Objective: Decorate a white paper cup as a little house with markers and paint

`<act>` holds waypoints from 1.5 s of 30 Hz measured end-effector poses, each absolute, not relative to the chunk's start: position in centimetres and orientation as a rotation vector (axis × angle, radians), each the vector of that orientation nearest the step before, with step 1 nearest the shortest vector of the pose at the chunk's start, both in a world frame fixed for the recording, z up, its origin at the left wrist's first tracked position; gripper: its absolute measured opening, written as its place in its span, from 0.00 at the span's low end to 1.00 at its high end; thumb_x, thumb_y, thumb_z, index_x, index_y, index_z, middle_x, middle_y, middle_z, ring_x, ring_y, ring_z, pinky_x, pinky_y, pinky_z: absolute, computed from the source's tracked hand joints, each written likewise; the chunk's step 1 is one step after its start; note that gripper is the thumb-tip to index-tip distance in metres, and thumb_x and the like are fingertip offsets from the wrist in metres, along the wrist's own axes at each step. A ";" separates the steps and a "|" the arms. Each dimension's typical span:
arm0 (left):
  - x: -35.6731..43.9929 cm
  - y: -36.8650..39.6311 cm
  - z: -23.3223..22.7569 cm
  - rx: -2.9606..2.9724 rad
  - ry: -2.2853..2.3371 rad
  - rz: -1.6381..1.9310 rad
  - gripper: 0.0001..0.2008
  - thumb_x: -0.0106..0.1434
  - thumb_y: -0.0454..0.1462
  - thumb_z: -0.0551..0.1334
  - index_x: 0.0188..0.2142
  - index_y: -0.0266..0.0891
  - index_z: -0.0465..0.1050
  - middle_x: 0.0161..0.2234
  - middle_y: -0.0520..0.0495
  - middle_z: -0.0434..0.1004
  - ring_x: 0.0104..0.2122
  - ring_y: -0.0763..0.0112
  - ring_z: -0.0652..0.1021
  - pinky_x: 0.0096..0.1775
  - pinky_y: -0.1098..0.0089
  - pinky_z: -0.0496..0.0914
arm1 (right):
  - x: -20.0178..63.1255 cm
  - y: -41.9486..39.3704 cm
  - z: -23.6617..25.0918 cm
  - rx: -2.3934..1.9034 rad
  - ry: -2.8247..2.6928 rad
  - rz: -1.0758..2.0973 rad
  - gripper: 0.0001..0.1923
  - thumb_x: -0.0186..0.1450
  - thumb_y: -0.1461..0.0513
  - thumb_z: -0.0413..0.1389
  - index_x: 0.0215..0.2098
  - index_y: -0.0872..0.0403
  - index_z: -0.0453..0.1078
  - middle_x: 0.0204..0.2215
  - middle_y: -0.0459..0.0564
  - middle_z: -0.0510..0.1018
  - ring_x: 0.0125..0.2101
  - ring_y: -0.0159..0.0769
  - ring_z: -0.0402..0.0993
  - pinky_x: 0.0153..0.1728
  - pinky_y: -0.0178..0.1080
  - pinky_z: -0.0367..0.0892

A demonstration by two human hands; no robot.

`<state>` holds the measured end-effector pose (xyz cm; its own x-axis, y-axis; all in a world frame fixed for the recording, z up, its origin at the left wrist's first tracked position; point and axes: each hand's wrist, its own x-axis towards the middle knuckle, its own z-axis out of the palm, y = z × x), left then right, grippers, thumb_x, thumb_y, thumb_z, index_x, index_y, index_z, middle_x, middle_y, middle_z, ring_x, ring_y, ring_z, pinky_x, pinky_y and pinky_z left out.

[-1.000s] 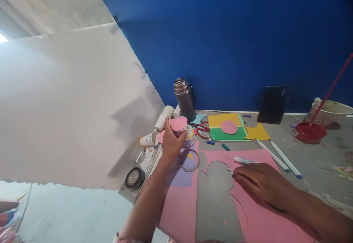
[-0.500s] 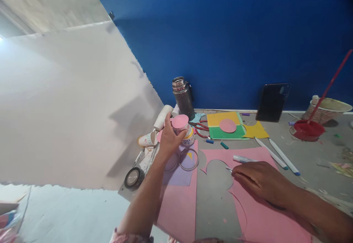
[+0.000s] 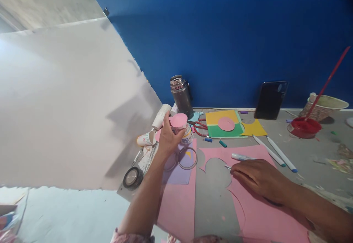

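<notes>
Paper cup (image 3: 180, 127), pink disc on its top: gripped around side by left hand (image 3: 168, 140), fingers wrapped, held above purple sheet (image 3: 178, 169) near clear ring (image 3: 187, 158). Right hand (image 3: 259, 178) flat on pink sheet (image 3: 264, 213), fingers loosely curled over thin tool tip (image 3: 227, 167); grip unclear. White marker (image 3: 242, 157) just beyond fingertips. Steel flask (image 3: 181, 95) and red scissors (image 3: 200, 127) behind cup.
</notes>
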<state>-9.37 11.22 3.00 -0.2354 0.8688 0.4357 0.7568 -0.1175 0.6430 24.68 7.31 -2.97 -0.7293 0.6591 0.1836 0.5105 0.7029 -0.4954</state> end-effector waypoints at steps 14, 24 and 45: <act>-11.7 8.7 4.9 1.989 2.103 1.187 0.48 0.59 0.44 0.72 0.74 0.43 0.52 0.63 0.35 0.74 0.61 0.49 0.76 0.60 0.49 0.71 | 24.8 7.3 -2.6 -0.895 -2.532 0.540 0.19 0.79 0.56 0.46 0.41 0.47 0.79 0.33 0.49 0.87 0.33 0.41 0.84 0.35 0.40 0.73; -19.0 14.2 9.7 1.652 2.550 0.768 0.15 0.74 0.40 0.56 0.46 0.34 0.79 0.38 0.42 0.85 0.40 0.60 0.84 0.47 0.60 0.77 | 24.7 7.2 -2.7 -0.878 -2.538 0.520 0.20 0.79 0.56 0.46 0.41 0.47 0.80 0.35 0.50 0.88 0.36 0.44 0.86 0.41 0.43 0.76; -21.3 20.2 3.9 1.836 2.469 0.109 0.21 0.73 0.44 0.66 0.60 0.38 0.72 0.58 0.39 0.76 0.53 0.56 0.80 0.52 0.51 0.79 | 24.9 7.3 -2.9 -0.955 -2.524 0.537 0.21 0.78 0.55 0.46 0.42 0.45 0.82 0.39 0.50 0.89 0.37 0.44 0.86 0.37 0.41 0.77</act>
